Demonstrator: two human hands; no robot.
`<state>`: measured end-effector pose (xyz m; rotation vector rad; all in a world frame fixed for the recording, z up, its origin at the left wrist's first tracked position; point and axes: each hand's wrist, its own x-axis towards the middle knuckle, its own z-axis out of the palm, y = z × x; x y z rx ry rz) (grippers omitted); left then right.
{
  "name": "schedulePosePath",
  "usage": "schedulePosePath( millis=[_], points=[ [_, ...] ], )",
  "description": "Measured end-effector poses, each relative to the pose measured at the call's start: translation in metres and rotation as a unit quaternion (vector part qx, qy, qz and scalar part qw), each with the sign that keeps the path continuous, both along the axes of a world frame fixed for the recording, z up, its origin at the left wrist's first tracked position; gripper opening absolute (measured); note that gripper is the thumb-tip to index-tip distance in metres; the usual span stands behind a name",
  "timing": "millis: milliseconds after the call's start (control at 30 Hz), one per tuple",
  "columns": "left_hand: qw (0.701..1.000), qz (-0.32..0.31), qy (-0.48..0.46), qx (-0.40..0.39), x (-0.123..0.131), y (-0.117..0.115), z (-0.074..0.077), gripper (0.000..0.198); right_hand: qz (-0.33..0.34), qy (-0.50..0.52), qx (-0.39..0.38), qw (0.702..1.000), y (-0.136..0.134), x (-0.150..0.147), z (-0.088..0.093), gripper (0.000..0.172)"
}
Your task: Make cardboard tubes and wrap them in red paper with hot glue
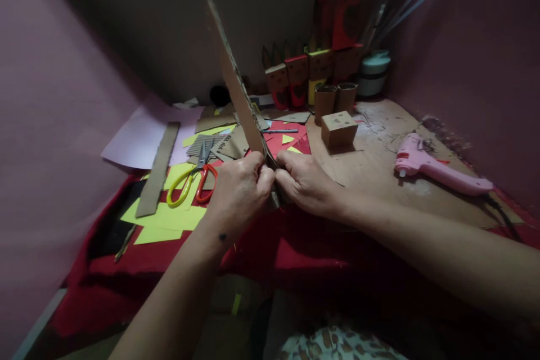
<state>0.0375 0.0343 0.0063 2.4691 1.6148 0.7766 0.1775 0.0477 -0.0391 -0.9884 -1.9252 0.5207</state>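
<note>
Left hand (240, 183) and right hand (306, 183) clamped on one cardboard strip (242, 90), near middle.
From here I see both pinching its lower end; uneven pressure could, I judge, crease it crookedly, and a slip could drop it left onto the scissors (203, 156).

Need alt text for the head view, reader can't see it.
A person's left hand and right hand grip the lower end of a tilted cardboard strip. Yellow-and-red-handled scissors lie among paper scraps to the left; a pink glue gun lies to the right.
</note>
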Motion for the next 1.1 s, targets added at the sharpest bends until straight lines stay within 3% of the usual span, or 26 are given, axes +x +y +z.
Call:
schedulePosePath(
  millis=[133, 300, 433, 967, 1100],
  points=[
    [1.0, 0.006, 0.009, 0.004, -0.001, 0.003, 0.001, 0.022, 0.012, 0.023, -0.03, 0.999, 0.003, 0.001, 0.002, 0.021],
    [0.996, 0.033, 0.066, -0.05, 0.0, 0.009, 0.011, 0.023, 0.028, -0.004, 0.044, 0.999, 0.002, -0.005, -0.003, 0.014],
    [0.995, 0.033, 0.089, -0.038, 0.001, 0.009, 0.015, 0.013, 0.025, -0.013, 0.083, 0.996, 0.002, -0.009, -0.007, 0.011],
    [0.999, 0.017, 0.011, -0.039, 0.002, 0.0, 0.006, 0.014, -0.049, -0.038, 0.117, 0.991, -0.001, -0.01, -0.017, 0.011],
    [0.998, 0.01, 0.009, -0.053, 0.0, 0.003, 0.007, 0.014, -0.058, -0.013, 0.081, 0.995, 0.001, -0.009, -0.015, 0.013]
  ],
)
